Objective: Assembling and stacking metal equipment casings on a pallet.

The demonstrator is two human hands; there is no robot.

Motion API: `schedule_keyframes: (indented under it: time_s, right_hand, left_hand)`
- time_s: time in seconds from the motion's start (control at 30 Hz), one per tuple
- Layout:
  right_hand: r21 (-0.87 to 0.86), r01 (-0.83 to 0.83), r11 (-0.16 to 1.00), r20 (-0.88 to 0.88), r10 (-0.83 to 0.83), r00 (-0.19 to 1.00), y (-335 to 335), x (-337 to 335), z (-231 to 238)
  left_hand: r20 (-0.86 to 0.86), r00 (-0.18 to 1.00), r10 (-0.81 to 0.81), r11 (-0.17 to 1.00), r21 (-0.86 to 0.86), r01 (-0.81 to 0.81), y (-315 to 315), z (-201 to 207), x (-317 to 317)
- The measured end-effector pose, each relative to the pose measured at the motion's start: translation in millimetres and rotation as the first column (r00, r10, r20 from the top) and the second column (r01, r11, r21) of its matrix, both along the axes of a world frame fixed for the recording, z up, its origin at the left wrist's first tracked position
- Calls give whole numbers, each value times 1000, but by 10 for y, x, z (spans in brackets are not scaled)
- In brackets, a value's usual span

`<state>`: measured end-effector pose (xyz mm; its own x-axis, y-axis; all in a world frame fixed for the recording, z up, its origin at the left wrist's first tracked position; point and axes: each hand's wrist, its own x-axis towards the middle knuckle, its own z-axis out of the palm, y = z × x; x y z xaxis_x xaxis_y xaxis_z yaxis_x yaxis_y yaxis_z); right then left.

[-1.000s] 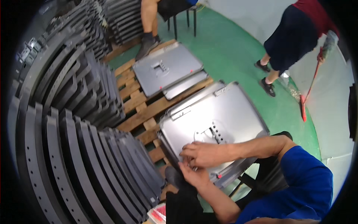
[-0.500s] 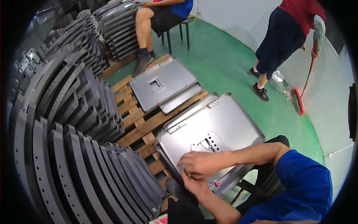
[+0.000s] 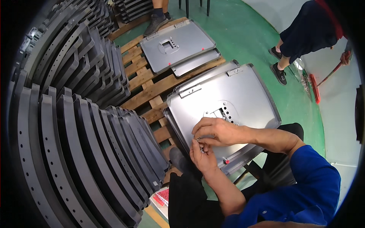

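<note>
My left hand [image 3: 203,159] is turned palm up with its fingers curled. Small metal pieces [image 3: 203,149], like nuts or screws, lie in it, too small to name surely. Just above it, my right hand [image 3: 217,132] is closed in a pinch, its fingertips meeting the left fingers at a tiny metal piece [image 3: 198,139]. Both hands are over the near edge of a grey sheet-metal panel [image 3: 243,95]. The panel has two hinge-like brackets [image 3: 191,91], a rectangular cutout with a row of holes, and a red round part [image 3: 227,161] at its near edge.
Curved grey metal frames [image 3: 76,136] stand in long rows at left. Beyond my panel, more panels [image 3: 182,41] lie on a wooden pallet [image 3: 152,91]. A seated person's shoe [image 3: 156,25] rests beside them. At right, another person [image 3: 308,34] holds a red broom [image 3: 315,88] on the green floor.
The view has tilted, so the scene sits higher in it. My right hand has gone from lying over the left to a pinch, uncovering the metal pieces in my left hand.
</note>
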<state>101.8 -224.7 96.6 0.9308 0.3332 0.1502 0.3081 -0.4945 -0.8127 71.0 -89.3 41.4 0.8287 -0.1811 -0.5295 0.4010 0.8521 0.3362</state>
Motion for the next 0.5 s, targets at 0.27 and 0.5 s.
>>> schedule_keyframes:
  time_s: [0.27,0.5]
  right_hand:
    - [236,12,972,-144,23,989,54,25,32]
    - [283,434,855,-298,-352,887,-278,161,32]
  left_hand:
    - [13,1000,-16,999,48,16,2,-19,41]
    - [-16,999,35,947,321,-28,42,13,12]
